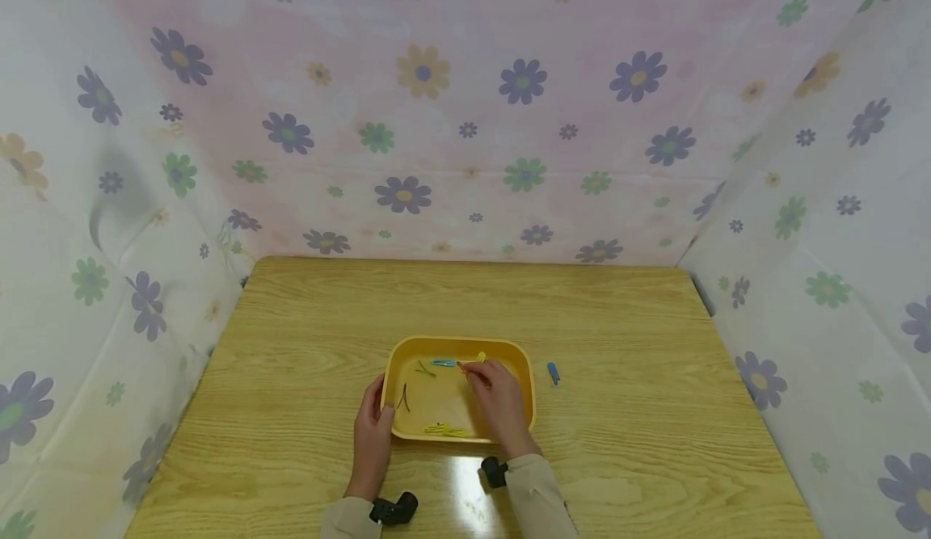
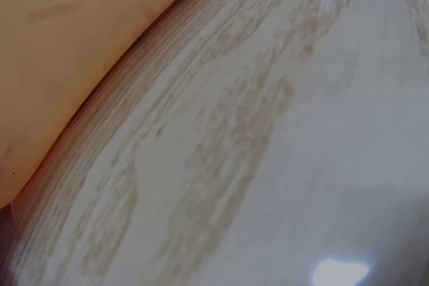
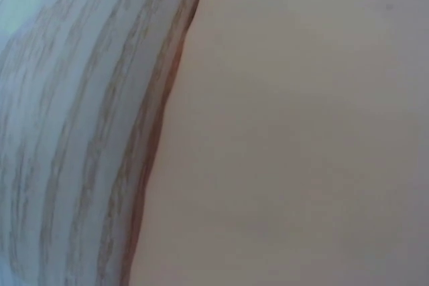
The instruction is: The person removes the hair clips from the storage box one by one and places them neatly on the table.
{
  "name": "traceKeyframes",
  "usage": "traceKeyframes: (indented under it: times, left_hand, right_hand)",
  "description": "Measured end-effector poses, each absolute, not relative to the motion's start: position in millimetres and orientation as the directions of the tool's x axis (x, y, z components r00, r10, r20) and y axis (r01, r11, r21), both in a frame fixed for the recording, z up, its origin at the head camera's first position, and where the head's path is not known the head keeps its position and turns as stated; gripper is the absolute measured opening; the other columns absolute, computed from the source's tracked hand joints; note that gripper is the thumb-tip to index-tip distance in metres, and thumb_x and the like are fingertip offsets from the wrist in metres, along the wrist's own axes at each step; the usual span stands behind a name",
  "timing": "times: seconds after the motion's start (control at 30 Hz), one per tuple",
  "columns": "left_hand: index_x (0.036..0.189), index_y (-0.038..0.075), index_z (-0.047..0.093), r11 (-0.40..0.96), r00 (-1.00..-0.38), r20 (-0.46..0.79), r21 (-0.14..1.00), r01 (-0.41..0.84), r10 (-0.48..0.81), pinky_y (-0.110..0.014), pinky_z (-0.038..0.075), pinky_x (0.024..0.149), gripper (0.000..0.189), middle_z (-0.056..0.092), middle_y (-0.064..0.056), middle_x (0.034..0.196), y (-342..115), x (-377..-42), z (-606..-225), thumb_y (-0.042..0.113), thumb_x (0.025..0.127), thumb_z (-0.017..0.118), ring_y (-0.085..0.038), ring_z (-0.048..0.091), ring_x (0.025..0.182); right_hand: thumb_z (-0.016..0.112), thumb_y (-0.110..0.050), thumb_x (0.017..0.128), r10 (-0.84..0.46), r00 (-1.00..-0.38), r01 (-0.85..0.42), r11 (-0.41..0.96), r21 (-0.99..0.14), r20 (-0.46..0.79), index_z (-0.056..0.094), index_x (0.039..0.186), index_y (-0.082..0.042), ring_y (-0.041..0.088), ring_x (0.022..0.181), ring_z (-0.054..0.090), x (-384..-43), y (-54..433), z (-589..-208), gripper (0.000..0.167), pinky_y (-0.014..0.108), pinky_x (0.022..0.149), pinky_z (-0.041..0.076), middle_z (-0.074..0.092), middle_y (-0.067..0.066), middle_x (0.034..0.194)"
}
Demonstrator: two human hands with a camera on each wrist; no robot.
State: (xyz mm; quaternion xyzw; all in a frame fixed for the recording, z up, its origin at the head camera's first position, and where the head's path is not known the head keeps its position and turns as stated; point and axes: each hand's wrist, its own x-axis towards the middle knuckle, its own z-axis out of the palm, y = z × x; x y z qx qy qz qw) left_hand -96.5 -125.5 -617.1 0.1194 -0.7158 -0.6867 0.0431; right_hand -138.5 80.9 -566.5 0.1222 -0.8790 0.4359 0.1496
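A yellow tray (image 1: 451,440) holds small hair clips and hairpins. My left hand (image 1: 372,442) grips its left side, thumb at the rim and fingers along the outside wall. Inside the tray, my right hand (image 1: 500,402) pinches a small, thin, dark reddish hairpin (image 1: 461,366) between thumb and fingertips. Close to those fingertips lie a blue hair clip (image 1: 442,363) and a partly hidden yellow clip (image 1: 481,356). A green hairpin (image 1: 426,370) and a dark hairpin (image 1: 405,398) are farther left. Several yellow clips (image 1: 445,430) gather along the near wall.
Another blue hair clip (image 1: 553,372) lies on the wooden table (image 1: 618,442), right of the tray. Flowered cloth (image 1: 465,135) hangs behind the table and on both sides. Both wrist views show mostly table grain and a blurred, close surface.
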Motion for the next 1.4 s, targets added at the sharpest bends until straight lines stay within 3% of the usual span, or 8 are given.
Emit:
traceKeyframes:
  times: [0.27, 0.63, 0.9, 1.1, 1.4]
  left_hand:
    - [0.130, 0.029, 0.040, 0.034, -0.969, -0.100, 0.993, -0.111, -0.226, -0.025, 0.032, 0.097, 0.045, 0.036, 0.011, 0.134, -126.2, -97.1, -618.3, 0.008, 0.091, 0.040, -0.003, 0.032, 0.123]
    - [0.130, 0.030, 0.040, 0.032, -0.970, -0.086, 0.995, -0.096, -0.227, -0.020, 0.034, 0.094, 0.045, 0.037, 0.011, 0.134, -125.1, -97.2, -615.8, 0.008, 0.090, 0.041, -0.003, 0.033, 0.123]
    - [0.130, 0.030, 0.040, 0.023, -0.970, -0.093, 0.995, -0.101, -0.226, -0.017, 0.036, 0.092, 0.046, 0.036, 0.011, 0.134, -125.2, -97.1, -615.6, 0.008, 0.090, 0.040, -0.004, 0.033, 0.123]
    - [0.130, 0.031, 0.040, 0.016, -0.969, -0.100, 0.994, -0.106, -0.226, -0.016, 0.037, 0.090, 0.045, 0.036, 0.011, 0.134, -125.3, -97.2, -617.2, 0.009, 0.090, 0.041, -0.004, 0.033, 0.122]
    - [0.130, 0.031, 0.040, 0.030, -0.969, -0.093, 0.994, -0.103, -0.229, -0.021, 0.035, 0.094, 0.045, 0.037, 0.011, 0.134, -125.2, -96.0, -617.1, 0.009, 0.090, 0.041, -0.004, 0.033, 0.123]
  right_hand:
    - [0.064, -0.007, 0.081, -0.070, -0.945, -0.305, 0.532, -0.790, 0.318, 0.070, 0.093, -0.007, 0.009, 0.072, 0.059, -138.8, 79.6, -563.5, 0.013, 0.020, 0.062, 0.050, 0.057, -0.002, 0.082]
    - [0.064, -0.014, 0.082, -0.085, -0.977, -0.207, 0.562, -0.801, 0.193, 0.062, 0.111, -0.005, 0.012, 0.076, 0.057, -139.4, 79.7, -561.6, 0.030, 0.021, 0.064, 0.050, 0.054, 0.005, 0.092]
    - [0.059, -0.013, 0.086, -0.072, -0.972, -0.224, 0.565, -0.794, 0.223, 0.065, 0.105, -0.007, 0.010, 0.077, 0.058, -138.4, 79.7, -562.3, 0.021, 0.020, 0.062, 0.050, 0.057, -0.004, 0.092]
    - [0.057, -0.015, 0.088, -0.063, -0.983, -0.176, 0.549, -0.817, 0.170, 0.061, 0.112, -0.008, 0.009, 0.079, 0.058, -138.7, 79.6, -563.6, 0.026, 0.020, 0.065, 0.050, 0.061, -0.001, 0.098]
    - [0.062, -0.021, 0.084, -0.022, -0.994, -0.104, 0.489, -0.866, 0.107, 0.058, 0.115, -0.012, 0.007, 0.068, 0.060, -137.8, 80.0, -561.6, 0.032, 0.022, 0.060, 0.050, 0.061, -0.005, 0.085]
